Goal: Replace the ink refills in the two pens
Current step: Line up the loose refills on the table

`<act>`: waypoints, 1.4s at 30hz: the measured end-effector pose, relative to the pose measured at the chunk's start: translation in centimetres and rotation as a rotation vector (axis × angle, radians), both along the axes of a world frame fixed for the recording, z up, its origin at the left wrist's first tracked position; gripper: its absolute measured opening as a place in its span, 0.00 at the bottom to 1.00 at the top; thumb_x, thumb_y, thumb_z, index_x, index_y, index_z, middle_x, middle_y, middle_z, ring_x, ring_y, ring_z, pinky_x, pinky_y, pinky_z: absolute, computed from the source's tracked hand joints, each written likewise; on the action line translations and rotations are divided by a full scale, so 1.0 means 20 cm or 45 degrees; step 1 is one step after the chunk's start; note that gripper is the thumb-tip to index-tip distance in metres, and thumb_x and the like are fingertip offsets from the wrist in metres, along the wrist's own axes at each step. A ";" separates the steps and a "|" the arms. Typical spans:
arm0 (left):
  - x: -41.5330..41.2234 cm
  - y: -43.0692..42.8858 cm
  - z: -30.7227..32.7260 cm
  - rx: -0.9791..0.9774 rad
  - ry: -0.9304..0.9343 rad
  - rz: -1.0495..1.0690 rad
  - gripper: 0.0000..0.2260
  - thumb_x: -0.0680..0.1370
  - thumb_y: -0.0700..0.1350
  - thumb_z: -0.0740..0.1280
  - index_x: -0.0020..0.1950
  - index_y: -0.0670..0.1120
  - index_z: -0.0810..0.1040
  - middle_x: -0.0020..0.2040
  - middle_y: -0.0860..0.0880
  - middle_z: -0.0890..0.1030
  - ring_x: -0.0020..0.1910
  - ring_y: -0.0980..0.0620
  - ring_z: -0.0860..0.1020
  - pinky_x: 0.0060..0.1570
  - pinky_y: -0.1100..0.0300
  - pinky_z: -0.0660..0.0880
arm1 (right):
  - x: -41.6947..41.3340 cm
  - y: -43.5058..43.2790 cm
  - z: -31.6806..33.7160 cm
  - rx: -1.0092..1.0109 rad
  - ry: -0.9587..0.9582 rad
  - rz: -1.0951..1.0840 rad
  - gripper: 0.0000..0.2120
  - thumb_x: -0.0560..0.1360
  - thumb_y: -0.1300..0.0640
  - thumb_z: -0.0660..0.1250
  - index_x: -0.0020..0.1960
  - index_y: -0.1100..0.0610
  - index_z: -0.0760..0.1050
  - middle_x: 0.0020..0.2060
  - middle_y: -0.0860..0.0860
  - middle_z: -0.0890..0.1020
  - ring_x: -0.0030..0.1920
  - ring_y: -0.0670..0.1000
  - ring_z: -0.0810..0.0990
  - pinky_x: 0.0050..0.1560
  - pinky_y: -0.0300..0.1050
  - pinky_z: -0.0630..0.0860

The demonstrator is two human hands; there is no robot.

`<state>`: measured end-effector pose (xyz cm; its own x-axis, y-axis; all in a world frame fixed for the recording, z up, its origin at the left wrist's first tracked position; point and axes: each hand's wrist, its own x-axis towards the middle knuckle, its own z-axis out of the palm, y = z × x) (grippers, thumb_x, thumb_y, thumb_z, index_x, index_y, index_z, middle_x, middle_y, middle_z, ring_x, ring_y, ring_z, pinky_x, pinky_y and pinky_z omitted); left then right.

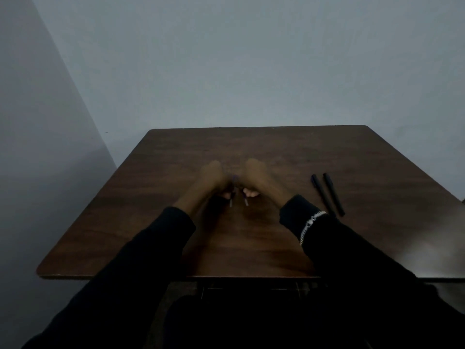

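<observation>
Both of my hands are blurred over the middle of the dark wooden table (151,222). My left hand (211,180) is curled around a thin refill (231,201) whose tip pokes out toward me. My right hand (256,177), close beside it, grips another thin refill (246,202) the same way. A small purple bit (234,178) shows between the two hands. Two black pens (329,195) lie side by side on the table to the right of my right sleeve, apart from both hands.
The table stands against a grey wall (251,71), with another wall at the left. A silver zipper (310,225) runs along my right sleeve cuff. The table's near edge is just in front of my lap.
</observation>
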<state>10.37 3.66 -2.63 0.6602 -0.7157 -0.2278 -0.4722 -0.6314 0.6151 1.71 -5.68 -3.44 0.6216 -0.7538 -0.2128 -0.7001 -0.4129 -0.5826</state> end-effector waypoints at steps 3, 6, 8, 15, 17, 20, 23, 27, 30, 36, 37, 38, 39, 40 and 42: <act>-0.16 -0.05 0.00 -0.027 0.066 0.007 0.11 0.76 0.37 0.76 0.56 0.32 0.85 0.53 0.36 0.88 0.52 0.42 0.88 0.56 0.45 0.84 | -0.18 -0.04 -0.01 -0.046 -0.009 -0.022 0.13 0.77 0.59 0.69 0.35 0.64 0.81 0.32 0.60 0.87 0.36 0.58 0.89 0.40 0.58 0.87; -0.30 -0.10 -0.02 -0.081 0.162 0.056 0.06 0.76 0.35 0.76 0.50 0.33 0.84 0.42 0.38 0.87 0.38 0.42 0.87 0.45 0.47 0.87 | -0.39 -0.09 -0.03 -0.063 -0.039 -0.118 0.10 0.77 0.59 0.69 0.47 0.67 0.82 0.42 0.63 0.87 0.43 0.62 0.88 0.45 0.61 0.86; -0.36 -0.14 -0.04 -0.082 0.194 0.046 0.05 0.75 0.34 0.76 0.41 0.36 0.83 0.33 0.42 0.84 0.30 0.48 0.84 0.44 0.48 0.87 | -0.50 -0.11 -0.03 -0.120 -0.033 -0.153 0.10 0.76 0.60 0.69 0.49 0.68 0.82 0.44 0.64 0.87 0.45 0.63 0.87 0.47 0.62 0.85; -0.50 -0.26 -0.09 -0.133 0.198 0.021 0.10 0.75 0.33 0.76 0.34 0.39 0.81 0.24 0.45 0.83 0.24 0.51 0.84 0.33 0.54 0.85 | -0.67 -0.14 -0.05 -0.408 0.032 -0.250 0.11 0.76 0.57 0.70 0.38 0.61 0.73 0.42 0.60 0.85 0.42 0.59 0.85 0.39 0.47 0.81; -0.54 -0.29 -0.09 -0.159 0.230 0.016 0.08 0.76 0.33 0.75 0.37 0.37 0.82 0.29 0.42 0.84 0.27 0.49 0.85 0.38 0.51 0.87 | -0.68 -0.16 -0.06 -0.401 -0.005 -0.277 0.15 0.76 0.55 0.70 0.34 0.59 0.70 0.35 0.57 0.83 0.39 0.57 0.84 0.35 0.44 0.76; -0.58 -0.32 -0.09 -0.173 0.229 0.012 0.07 0.77 0.34 0.75 0.39 0.38 0.82 0.33 0.42 0.85 0.28 0.49 0.85 0.36 0.53 0.86 | -0.68 -0.20 -0.09 -0.370 -0.081 -0.310 0.20 0.76 0.48 0.70 0.31 0.57 0.71 0.27 0.52 0.78 0.33 0.56 0.83 0.36 0.46 0.81; -0.61 -0.35 -0.09 -0.181 0.254 0.021 0.04 0.78 0.37 0.75 0.46 0.36 0.84 0.40 0.40 0.88 0.38 0.46 0.89 0.46 0.49 0.87 | -0.67 -0.22 -0.10 -0.405 -0.114 -0.333 0.25 0.75 0.41 0.71 0.29 0.57 0.70 0.25 0.50 0.75 0.30 0.55 0.79 0.34 0.43 0.75; -0.62 -0.36 -0.10 -0.212 0.278 0.029 0.08 0.79 0.41 0.75 0.50 0.36 0.84 0.42 0.40 0.88 0.39 0.46 0.88 0.48 0.48 0.87 | -0.67 -0.22 -0.11 -0.409 -0.135 -0.288 0.24 0.75 0.40 0.70 0.31 0.55 0.68 0.29 0.51 0.77 0.38 0.57 0.83 0.37 0.47 0.76; -0.62 -0.37 -0.10 -0.196 0.254 0.038 0.07 0.79 0.42 0.75 0.50 0.37 0.84 0.40 0.42 0.87 0.36 0.49 0.87 0.45 0.53 0.87 | -0.67 -0.21 -0.10 -0.430 -0.137 -0.283 0.23 0.76 0.41 0.70 0.31 0.55 0.69 0.28 0.51 0.76 0.38 0.57 0.84 0.38 0.46 0.78; -0.61 -0.36 -0.11 -0.201 0.214 0.038 0.06 0.80 0.41 0.74 0.47 0.38 0.84 0.38 0.43 0.87 0.34 0.51 0.87 0.39 0.57 0.86 | -0.69 -0.19 -0.09 -0.367 -0.170 -0.298 0.22 0.77 0.43 0.70 0.32 0.55 0.70 0.28 0.50 0.77 0.32 0.53 0.82 0.30 0.41 0.73; -0.60 -0.35 -0.11 -0.206 0.201 0.031 0.06 0.80 0.42 0.74 0.46 0.39 0.84 0.37 0.43 0.87 0.32 0.52 0.86 0.37 0.57 0.85 | -0.70 -0.19 -0.09 -0.360 -0.173 -0.300 0.22 0.78 0.43 0.70 0.32 0.55 0.70 0.28 0.50 0.77 0.32 0.52 0.81 0.31 0.42 0.73; -0.61 -0.35 -0.11 -0.218 0.189 0.028 0.07 0.80 0.43 0.74 0.45 0.39 0.84 0.35 0.44 0.86 0.29 0.53 0.85 0.33 0.59 0.84 | -0.70 -0.18 -0.07 -0.355 -0.173 -0.312 0.22 0.78 0.43 0.70 0.32 0.55 0.69 0.28 0.50 0.76 0.31 0.50 0.79 0.32 0.41 0.72; -0.60 -0.35 -0.12 -0.239 0.181 0.020 0.09 0.79 0.44 0.74 0.43 0.40 0.83 0.33 0.45 0.85 0.26 0.55 0.83 0.29 0.60 0.82 | -0.70 -0.18 -0.07 -0.362 -0.183 -0.325 0.23 0.78 0.43 0.71 0.32 0.55 0.69 0.28 0.50 0.75 0.30 0.49 0.77 0.32 0.41 0.71; -0.60 -0.34 -0.11 -0.252 0.182 0.021 0.10 0.79 0.44 0.74 0.42 0.40 0.83 0.31 0.46 0.84 0.23 0.56 0.81 0.27 0.61 0.79 | -0.70 -0.17 -0.06 -0.361 -0.170 -0.323 0.23 0.78 0.43 0.71 0.32 0.55 0.68 0.28 0.50 0.74 0.30 0.50 0.76 0.33 0.41 0.71; -0.61 -0.31 -0.10 -0.258 0.173 0.014 0.11 0.80 0.44 0.73 0.39 0.41 0.81 0.28 0.47 0.82 0.19 0.57 0.79 0.22 0.63 0.75 | -0.72 -0.17 -0.04 -0.329 -0.161 -0.317 0.23 0.78 0.45 0.71 0.31 0.57 0.70 0.28 0.52 0.76 0.34 0.54 0.81 0.34 0.43 0.74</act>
<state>-1.78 -2.64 -4.71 0.6415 -0.7486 -0.1675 -0.3701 -0.4933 0.7872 -12.62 -8.99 -4.21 0.4220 -0.9038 0.0710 -0.7266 -0.3840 -0.5698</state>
